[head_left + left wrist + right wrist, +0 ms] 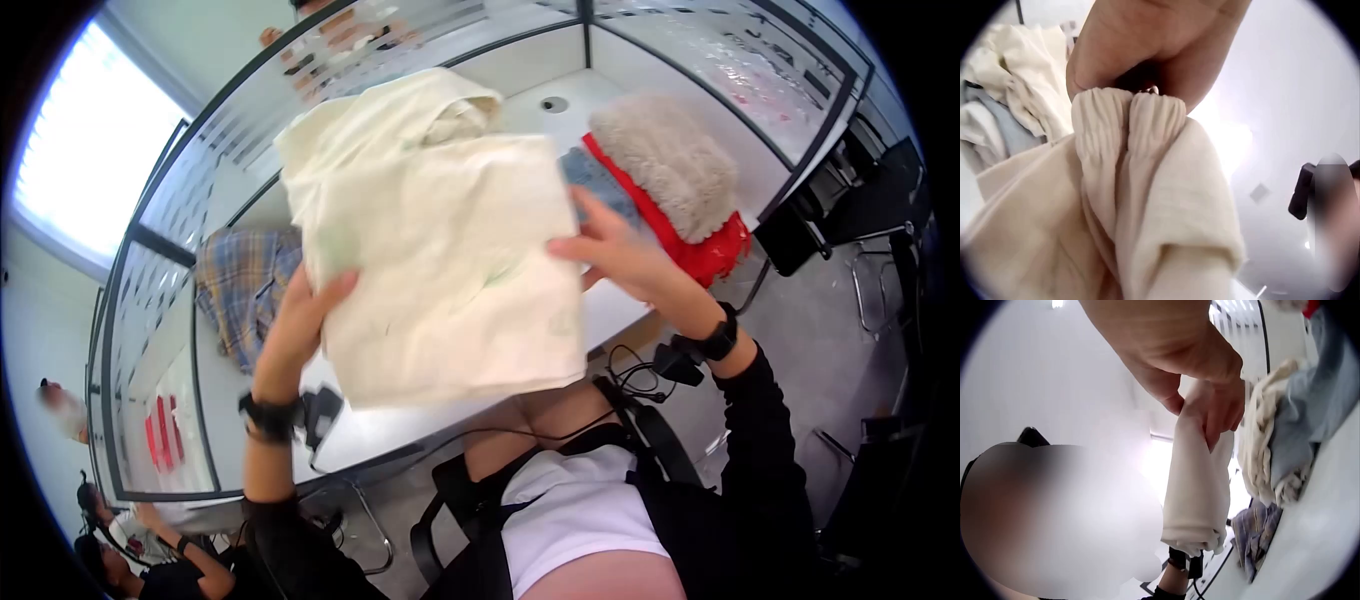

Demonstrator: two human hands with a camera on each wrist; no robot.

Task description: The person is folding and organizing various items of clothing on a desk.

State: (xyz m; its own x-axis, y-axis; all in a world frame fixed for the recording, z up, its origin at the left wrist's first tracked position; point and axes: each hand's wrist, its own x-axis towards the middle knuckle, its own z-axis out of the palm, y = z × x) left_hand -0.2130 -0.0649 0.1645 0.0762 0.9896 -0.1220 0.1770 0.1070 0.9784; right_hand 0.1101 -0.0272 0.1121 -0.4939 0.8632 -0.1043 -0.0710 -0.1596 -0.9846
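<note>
A folded cream garment (450,270) with faint green prints is held up between my two hands, above the white table. My left hand (295,325) grips its left side, thumb on the front face. In the left wrist view, gathered elastic edges (1129,125) of the garment lie right at the fingers of that hand (1147,37). My right hand (630,260) pinches the opposite side; the right wrist view shows its thumb and fingers on either side of the folded cloth (1197,481). Behind the garment lies more crumpled cream cloth (390,115), partly hidden.
A plaid cloth (245,285) lies to the left on the table. On the right are blue denim (600,180), a red cloth (710,255) and a fluffy beige piece (665,165). Clear partitions with dark frames (165,245) border the table. A black chair (870,200) stands at the right.
</note>
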